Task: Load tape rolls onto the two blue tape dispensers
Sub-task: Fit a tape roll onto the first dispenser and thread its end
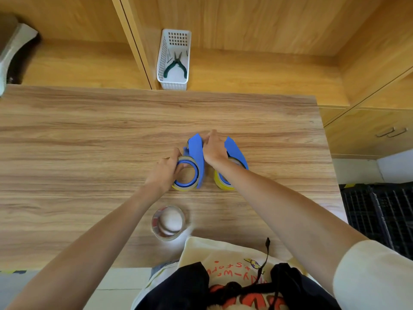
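While gripping dispensers (197,162), hands (166,168), loaded tape (185,186)

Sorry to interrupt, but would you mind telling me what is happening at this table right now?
A person is working on two blue tape dispensers side by side on the wooden table. The left hand grips the tape roll on the left dispenser, while the right hand reaches between the dispensers at its front end. The right dispenser also carries a yellowish roll. A spare clear tape roll sits nearer the person, and a white basket holding pliers stands beyond the table.
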Available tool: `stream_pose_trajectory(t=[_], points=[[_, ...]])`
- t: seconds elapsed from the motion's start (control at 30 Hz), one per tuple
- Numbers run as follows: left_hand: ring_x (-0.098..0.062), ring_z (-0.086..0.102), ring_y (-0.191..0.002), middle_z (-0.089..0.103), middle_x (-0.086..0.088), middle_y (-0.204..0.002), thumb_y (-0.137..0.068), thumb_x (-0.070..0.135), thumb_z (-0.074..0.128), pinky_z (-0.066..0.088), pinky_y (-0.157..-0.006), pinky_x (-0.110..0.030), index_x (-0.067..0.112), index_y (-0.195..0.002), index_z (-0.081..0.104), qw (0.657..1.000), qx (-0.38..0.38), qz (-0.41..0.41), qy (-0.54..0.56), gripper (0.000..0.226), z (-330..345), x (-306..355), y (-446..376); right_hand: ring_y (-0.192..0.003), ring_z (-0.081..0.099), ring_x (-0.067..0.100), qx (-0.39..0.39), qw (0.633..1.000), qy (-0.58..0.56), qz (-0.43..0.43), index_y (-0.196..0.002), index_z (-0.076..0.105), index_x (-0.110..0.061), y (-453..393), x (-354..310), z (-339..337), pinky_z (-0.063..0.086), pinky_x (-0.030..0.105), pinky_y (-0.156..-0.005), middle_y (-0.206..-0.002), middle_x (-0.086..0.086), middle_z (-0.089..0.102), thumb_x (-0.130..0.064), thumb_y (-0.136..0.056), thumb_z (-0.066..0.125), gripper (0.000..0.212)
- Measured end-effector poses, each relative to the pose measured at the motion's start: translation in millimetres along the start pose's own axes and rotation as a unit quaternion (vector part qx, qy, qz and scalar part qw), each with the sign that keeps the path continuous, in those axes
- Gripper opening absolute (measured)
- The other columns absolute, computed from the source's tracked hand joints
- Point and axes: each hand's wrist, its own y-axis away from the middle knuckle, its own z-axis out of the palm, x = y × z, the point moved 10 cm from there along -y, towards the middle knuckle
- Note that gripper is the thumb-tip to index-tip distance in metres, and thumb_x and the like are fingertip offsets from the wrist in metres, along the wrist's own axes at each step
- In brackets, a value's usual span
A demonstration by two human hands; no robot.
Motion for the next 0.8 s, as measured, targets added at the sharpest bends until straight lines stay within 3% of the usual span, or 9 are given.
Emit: stream_pose_trajectory(t=[0.07,0.17,0.23,0.37,0.47,0.57,0.67,0.8], points=[[-0.042,0.061,-0.088,0.062,-0.022,-0.09,-0.101,0.043,0.042,0.044,-0.065,-0.043,0.009,-0.122,0.036,0.999,-0.012,-0.01,-0.049,0.04,4,-7,-3,-0.086,0.058,0.03,0.017,0.998,0.048,-0.043,-0.12,0.044,-0.007,0,-7,0,0.041,0.038,-0.06,-0.1,0.011,0.057,-0.008,-0.097,0.035,0.025],[-0.044,0.061,-0.091,0.063,-0.024,-0.095,-0.101,0.047,0.035,0.047,-0.067,-0.047,0.013,-0.126,0.034,0.996,-0.018,-0.03,-0.079,0.042,10,-21,-8,-0.097,0.062,0.031,0.017,0.996,0.05,-0.066,-0.111,0.052,-0.01,-1,-14,13,0.051,0.043,-0.074,-0.109,0.011,0.063,-0.011,-0.098,0.037,0.02],[-0.045,0.061,-0.093,0.063,-0.024,-0.097,-0.101,0.048,0.032,0.046,-0.067,-0.047,0.015,-0.128,0.032,0.993,-0.012,-0.045,-0.104,0.043,11,-28,-12,-0.101,0.062,0.029,0.011,0.995,0.053,-0.079,-0.115,0.055,-0.013,-1,-18,22,0.053,0.045,-0.084,-0.112,0.009,0.065,-0.007,-0.096,0.039,0.026],[-0.043,0.057,-0.102,0.06,-0.024,-0.106,-0.103,0.039,0.034,0.043,-0.07,-0.046,0.009,-0.134,0.036,0.986,0.002,-0.046,-0.158,0.043,11,-29,-13,-0.112,0.057,0.033,-0.024,0.995,0.067,-0.069,-0.135,0.046,-0.015,0,-9,40,0.048,0.041,-0.086,-0.122,0.013,0.062,0.001,-0.093,0.037,0.046],[-0.037,0.049,-0.115,0.061,-0.018,-0.111,-0.102,0.035,0.039,0.048,-0.074,-0.049,0.007,-0.131,0.043,0.991,0.012,-0.037,-0.125,0.04,14,-33,-15,-0.12,0.052,0.034,-0.039,0.995,0.061,-0.069,-0.145,0.038,-0.012,2,-3,48,0.043,0.042,-0.09,-0.127,0.014,0.06,-0.009,-0.1,0.032,0.045],[-0.034,0.049,-0.112,0.058,-0.014,-0.117,-0.1,0.035,0.043,0.051,-0.071,-0.05,0.006,-0.124,0.051,0.992,0.027,-0.016,-0.119,0.039,16,-37,-19,-0.122,0.052,0.035,-0.032,0.995,0.051,-0.081,-0.143,0.041,-0.01,2,-3,51,0.043,0.045,-0.098,-0.127,0.014,0.061,-0.026,-0.104,0.028,0.044],[-0.036,0.051,-0.108,0.052,-0.016,-0.118,-0.099,0.036,0.045,0.049,-0.069,-0.049,0.003,-0.12,0.054,0.992,0.041,-0.011,-0.117,0.04,16,-36,-20,-0.114,0.057,0.036,-0.036,0.994,0.047,-0.092,-0.136,0.047,-0.009,3,-4,54,0.044,0.045,-0.092,-0.106,0.013,0.065,-0.034,-0.103,0.032,0.045],[-0.036,0.053,-0.106,0.052,-0.017,-0.117,-0.1,0.037,0.043,0.048,-0.068,-0.047,0.001,-0.119,0.053,0.991,0.034,-0.016,-0.125,0.042,19,-37,-20,-0.112,0.057,0.036,-0.048,0.987,0.1,-0.114,-0.146,0.033,-0.009,5,-5,57,0.045,0.043,-0.088,-0.115,0.017,0.065,-0.032,-0.103,0.037,0.049]])
